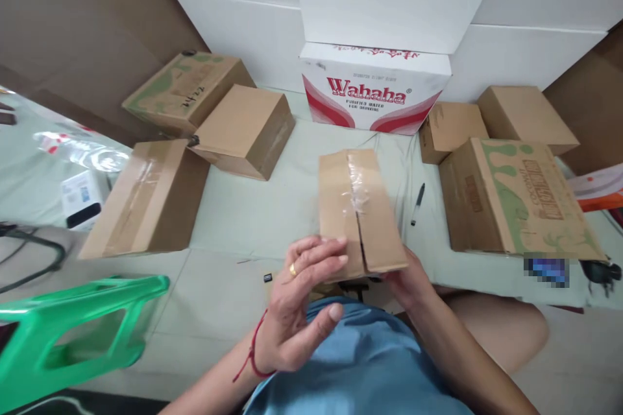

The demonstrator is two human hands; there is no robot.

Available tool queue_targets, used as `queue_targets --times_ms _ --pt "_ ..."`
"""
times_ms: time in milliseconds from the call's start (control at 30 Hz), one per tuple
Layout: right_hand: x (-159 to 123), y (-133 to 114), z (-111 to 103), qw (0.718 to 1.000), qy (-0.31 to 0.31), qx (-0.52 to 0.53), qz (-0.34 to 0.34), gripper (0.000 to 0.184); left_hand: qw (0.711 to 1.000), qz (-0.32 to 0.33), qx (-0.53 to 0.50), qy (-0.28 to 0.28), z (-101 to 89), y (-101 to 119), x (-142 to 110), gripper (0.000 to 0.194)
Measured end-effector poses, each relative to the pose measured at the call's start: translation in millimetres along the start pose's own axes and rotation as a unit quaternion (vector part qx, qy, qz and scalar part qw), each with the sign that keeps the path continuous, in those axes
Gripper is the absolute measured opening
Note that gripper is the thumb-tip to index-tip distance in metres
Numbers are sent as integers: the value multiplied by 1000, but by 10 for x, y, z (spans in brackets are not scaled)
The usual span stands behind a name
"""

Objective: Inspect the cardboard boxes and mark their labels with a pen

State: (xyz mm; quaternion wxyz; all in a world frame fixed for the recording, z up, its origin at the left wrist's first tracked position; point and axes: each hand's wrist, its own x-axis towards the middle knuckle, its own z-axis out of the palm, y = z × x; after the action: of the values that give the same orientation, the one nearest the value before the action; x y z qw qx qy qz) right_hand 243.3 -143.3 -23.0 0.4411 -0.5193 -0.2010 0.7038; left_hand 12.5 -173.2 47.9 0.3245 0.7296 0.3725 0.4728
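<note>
A small brown cardboard box [335,207] sits in front of me at the near side of the table, clear tape [357,181] over the far part of its top seam. Toward me the seam gapes in a narrow dark slit. My left hand [304,301], wearing a ring and a red cord bracelet, is open; its outstretched fingertips reach over the near left top of the box. Gripping the near right corner from below is my right hand [411,279], most of its fingers hidden by the cardboard. A dark pen [417,204] lies right of the box.
Several cartons flank the work area, including a taped box [141,201] at left and a green-printed carton [530,194] at right. A white-and-red Wahaha box [374,94] stands behind. A green plastic stool [92,305] is at lower left, a white packet [82,198] near it.
</note>
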Motion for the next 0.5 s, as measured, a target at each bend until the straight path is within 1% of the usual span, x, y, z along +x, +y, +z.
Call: queue_targets --times_ms 67,133,200,267,300,333,367,433,467,500 --pt "-129 -51 -190 999 43 25 -3 48 998 -56 -29 26 125 -42 106 40" --pt "-233 -72 -317 997 71 42 -9 49 984 -150 -89 44 228 -85 191 32" --pt "-314 -67 -384 995 85 47 -13 52 951 -244 -179 55 296 -138 256 36" --pt "-381 -48 -413 994 96 39 -33 55 911 -315 -259 61 313 -200 301 52" --pt "-412 -39 -422 993 102 32 -52 56 897 -336 -280 61 299 -231 314 61" --pt "-440 -32 -433 991 105 18 -76 58 890 -348 -288 60 272 -261 321 66" --pt "-466 -29 -447 989 103 -3 -102 59 888 -354 -287 60 233 -287 322 67" --pt "-500 -35 -490 982 82 -66 -155 61 894 -349 -277 51 134 -323 305 63" --pt "-506 -43 -515 976 65 -104 -181 60 897 -340 -279 42 84 -332 289 63" --pt "-502 -52 -538 967 45 -144 -207 59 900 -329 -285 34 38 -336 270 68"
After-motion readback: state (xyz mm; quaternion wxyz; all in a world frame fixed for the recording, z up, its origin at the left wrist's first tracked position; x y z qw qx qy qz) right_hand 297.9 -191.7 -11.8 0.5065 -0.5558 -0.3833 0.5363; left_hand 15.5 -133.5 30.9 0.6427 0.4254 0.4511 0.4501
